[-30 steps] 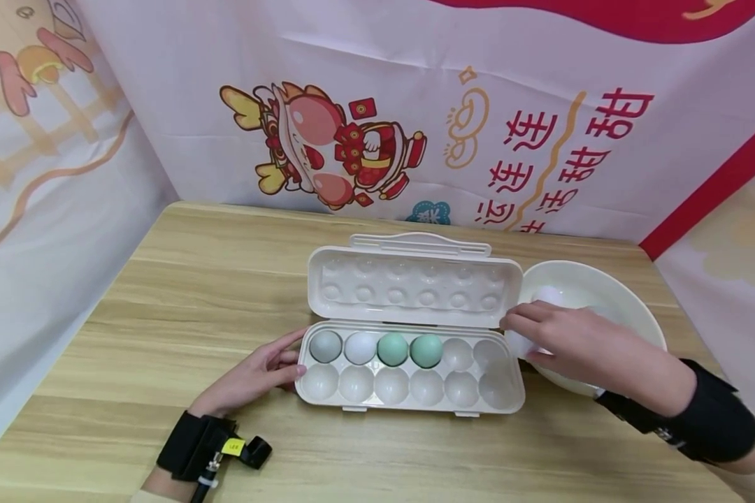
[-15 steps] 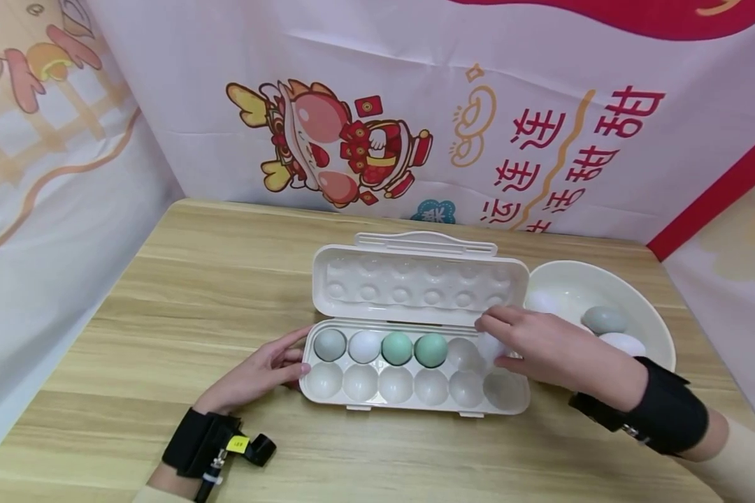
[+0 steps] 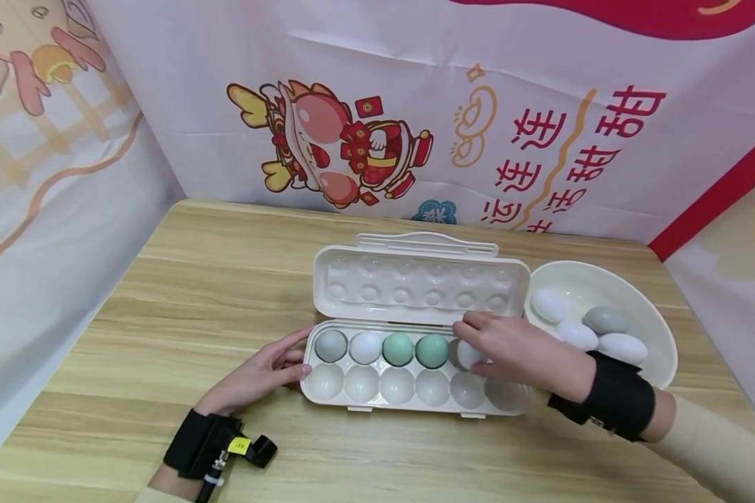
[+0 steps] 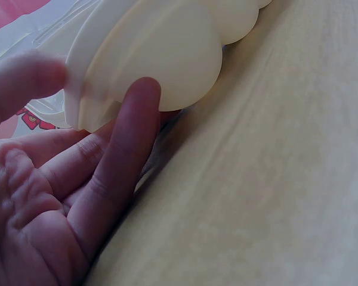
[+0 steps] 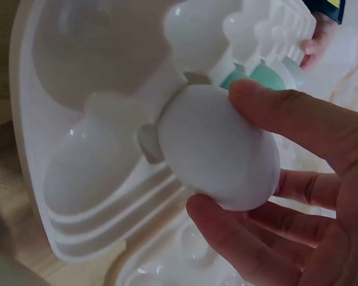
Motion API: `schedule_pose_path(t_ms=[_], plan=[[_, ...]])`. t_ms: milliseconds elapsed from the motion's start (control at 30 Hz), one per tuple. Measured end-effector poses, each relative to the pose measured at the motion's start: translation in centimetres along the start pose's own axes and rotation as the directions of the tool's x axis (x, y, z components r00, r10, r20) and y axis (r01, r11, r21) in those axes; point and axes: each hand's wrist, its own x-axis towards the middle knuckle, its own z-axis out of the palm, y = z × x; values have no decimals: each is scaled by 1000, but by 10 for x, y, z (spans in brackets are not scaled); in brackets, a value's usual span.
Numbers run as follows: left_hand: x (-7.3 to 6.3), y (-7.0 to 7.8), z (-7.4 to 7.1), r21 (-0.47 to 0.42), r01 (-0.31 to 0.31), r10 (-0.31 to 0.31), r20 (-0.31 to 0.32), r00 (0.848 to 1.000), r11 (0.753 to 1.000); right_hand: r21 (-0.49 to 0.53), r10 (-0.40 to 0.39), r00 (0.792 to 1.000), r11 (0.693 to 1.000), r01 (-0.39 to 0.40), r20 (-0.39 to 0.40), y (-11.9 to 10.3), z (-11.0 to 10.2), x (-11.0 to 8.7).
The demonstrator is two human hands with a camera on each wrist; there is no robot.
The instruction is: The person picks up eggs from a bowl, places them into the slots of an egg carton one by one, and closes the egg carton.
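Note:
A white plastic egg box (image 3: 409, 409) lies with its lid (image 3: 415, 307) folded back. In the back row sit a grey egg (image 3: 331, 345), a white egg (image 3: 365, 347) and two green eggs (image 3: 398, 348). My right hand (image 3: 528, 353) pinches another white egg (image 5: 218, 146) between thumb and fingers, at the fifth back-row cup; whether it touches the cup bottom, I cannot tell. The left end of the box is gripped by my left hand (image 3: 258, 376); in the left wrist view its fingers (image 4: 122, 140) touch the end wall.
To the right of the box stands a cream bowl (image 3: 665, 342) with several white eggs (image 3: 623, 347) and a grey egg (image 3: 606, 320). A patterned cloth (image 3: 365, 56) hangs behind the wooden table (image 3: 226, 272).
My right hand has carried the white egg leftward from the bowl's edge, over the end cup, to the fifth back-row cup. The left hand stays on the box.

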Motion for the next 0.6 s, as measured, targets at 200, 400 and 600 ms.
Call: schedule_pose_path(t_ms=[200, 400, 600], plan=[[0, 1, 1, -7, 2, -2, -2, 1000, 1000, -56, 34, 999, 998, -31, 42, 0, 6, 4], [0, 0, 1, 0, 6, -6, -2, 1000, 1000, -50, 91, 991, 995, -86, 103, 0, 10, 7], [1, 1, 0, -3, 8, -8, -1, 1000, 1000, -72, 82, 994, 994, -77, 67, -3, 15, 9]])
